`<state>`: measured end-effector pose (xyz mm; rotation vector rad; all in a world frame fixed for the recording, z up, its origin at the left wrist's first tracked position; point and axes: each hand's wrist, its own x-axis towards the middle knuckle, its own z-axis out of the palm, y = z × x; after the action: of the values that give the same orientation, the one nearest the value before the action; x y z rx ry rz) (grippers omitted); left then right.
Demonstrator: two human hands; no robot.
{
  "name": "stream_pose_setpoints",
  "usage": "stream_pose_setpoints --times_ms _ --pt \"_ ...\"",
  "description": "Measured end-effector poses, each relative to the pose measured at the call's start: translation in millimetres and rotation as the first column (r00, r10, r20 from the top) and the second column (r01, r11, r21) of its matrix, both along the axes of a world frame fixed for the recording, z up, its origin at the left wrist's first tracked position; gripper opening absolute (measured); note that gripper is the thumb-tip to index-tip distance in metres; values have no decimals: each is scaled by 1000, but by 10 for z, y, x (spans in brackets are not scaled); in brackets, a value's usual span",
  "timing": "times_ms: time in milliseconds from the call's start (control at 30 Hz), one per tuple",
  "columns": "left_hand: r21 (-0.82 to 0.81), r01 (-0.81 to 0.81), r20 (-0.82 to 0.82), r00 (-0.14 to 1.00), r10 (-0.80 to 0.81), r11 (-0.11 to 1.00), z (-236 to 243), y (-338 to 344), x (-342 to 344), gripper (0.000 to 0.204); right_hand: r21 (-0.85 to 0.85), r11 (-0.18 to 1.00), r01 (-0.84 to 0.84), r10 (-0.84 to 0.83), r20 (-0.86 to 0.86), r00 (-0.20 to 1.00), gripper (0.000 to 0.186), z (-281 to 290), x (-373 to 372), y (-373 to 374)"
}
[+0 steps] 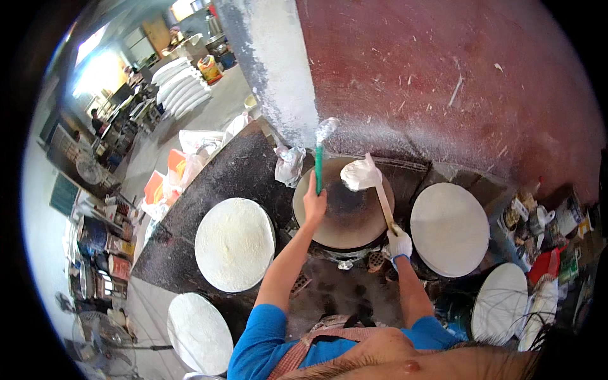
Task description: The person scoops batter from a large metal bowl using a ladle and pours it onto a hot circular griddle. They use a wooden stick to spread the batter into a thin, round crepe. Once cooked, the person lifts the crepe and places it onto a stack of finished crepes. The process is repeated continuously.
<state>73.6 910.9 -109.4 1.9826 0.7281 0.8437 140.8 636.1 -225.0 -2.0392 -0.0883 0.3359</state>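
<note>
A round, dark-topped griddle (pixel 345 218) sits in the counter in front of me. My bare left hand (pixel 315 204) is closed round a green handle (pixel 318 166) whose pale, whitish head points up and away; I cannot tell its kind. My right hand (pixel 399 242), in a white glove, grips a wooden-handled scraper (pixel 384 201) from the griddle's right side. A wet white lump like batter or dough (pixel 360 174) is at the scraper's head, over the far part of the griddle. Whether it touches the griddle is unclear.
Pale, round griddle surfaces stand to the left (pixel 234 244) and right (pixel 449 229), with more nearer me. A crumpled plastic bag (pixel 289 166) lies behind the griddle by the wall (pixel 443 82). Cluttered containers fill the right side; stacked white sacks (pixel 182 87) and people are far left.
</note>
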Motion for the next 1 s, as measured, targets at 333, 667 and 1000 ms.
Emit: stream_pose_setpoints --times_ms 333,667,1000 --pt "-575 -14 -243 958 -154 818 -554 -322 -2148 68 19 1000 -14 12 69 998 35 34 134 165" --pt "-699 -29 -189 971 -145 714 -510 -420 -2742 72 235 970 57 -56 -13 998 38 155 -102 255" --pt "-688 -141 -248 967 -48 712 -560 -603 -2757 73 344 935 -83 139 -142 980 35 336 261 207"
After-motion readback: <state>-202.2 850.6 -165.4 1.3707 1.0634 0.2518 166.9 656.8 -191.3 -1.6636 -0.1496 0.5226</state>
